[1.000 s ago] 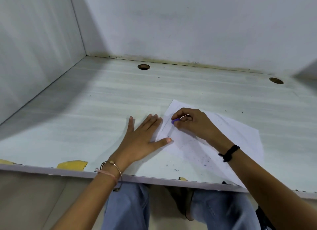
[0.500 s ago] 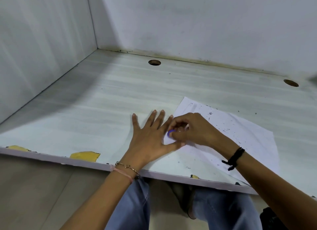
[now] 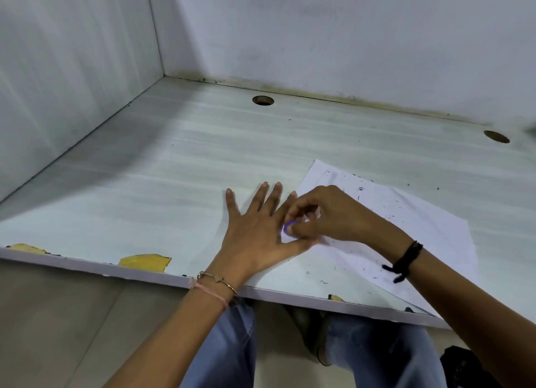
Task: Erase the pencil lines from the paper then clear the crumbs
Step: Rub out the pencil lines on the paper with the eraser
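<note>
Erasing at the left corner of the paper (image 3: 420,222) on the worktop (image 3: 203,155).
Holding the sheet down with a flat, spread left hand (image 3: 255,231); pinching a purple eraser (image 3: 288,226) in the right hand (image 3: 327,216), against the paper between left forefinger and thumb; farther off, dark crumbs (image 3: 361,188) across the sheet.

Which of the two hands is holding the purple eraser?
The right hand, the one with the black wristband, pinches the eraser; the left hand lies flat, fingers spread, holding nothing.
</note>
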Action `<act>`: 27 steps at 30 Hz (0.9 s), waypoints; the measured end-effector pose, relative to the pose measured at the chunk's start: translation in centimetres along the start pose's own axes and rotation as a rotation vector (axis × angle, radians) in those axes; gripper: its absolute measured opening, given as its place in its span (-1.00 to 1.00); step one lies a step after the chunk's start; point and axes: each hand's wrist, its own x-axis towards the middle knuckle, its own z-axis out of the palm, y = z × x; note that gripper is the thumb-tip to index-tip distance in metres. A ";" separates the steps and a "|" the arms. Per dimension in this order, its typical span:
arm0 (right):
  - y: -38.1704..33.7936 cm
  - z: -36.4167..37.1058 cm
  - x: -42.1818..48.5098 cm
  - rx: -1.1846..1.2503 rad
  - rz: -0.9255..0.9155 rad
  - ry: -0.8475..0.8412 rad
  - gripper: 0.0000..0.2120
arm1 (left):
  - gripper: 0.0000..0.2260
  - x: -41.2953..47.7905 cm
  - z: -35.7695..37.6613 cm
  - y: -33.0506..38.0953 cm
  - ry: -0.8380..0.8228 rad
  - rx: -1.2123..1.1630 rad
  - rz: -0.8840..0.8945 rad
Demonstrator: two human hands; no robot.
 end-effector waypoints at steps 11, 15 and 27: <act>0.9 -0.8 0.9 -0.037 0.057 0.128 -0.99 | -0.19 -0.2 -0.2 0.1 -0.009 -0.011 -0.006; 0.4 -0.1 0.0 -0.016 -0.003 -0.043 -0.98 | -0.18 -0.1 -0.1 0.0 0.001 -0.005 0.000; 1.4 -1.2 1.0 -0.035 0.069 0.105 -0.96 | -0.18 -0.2 -0.2 0.2 -0.010 -0.010 -0.010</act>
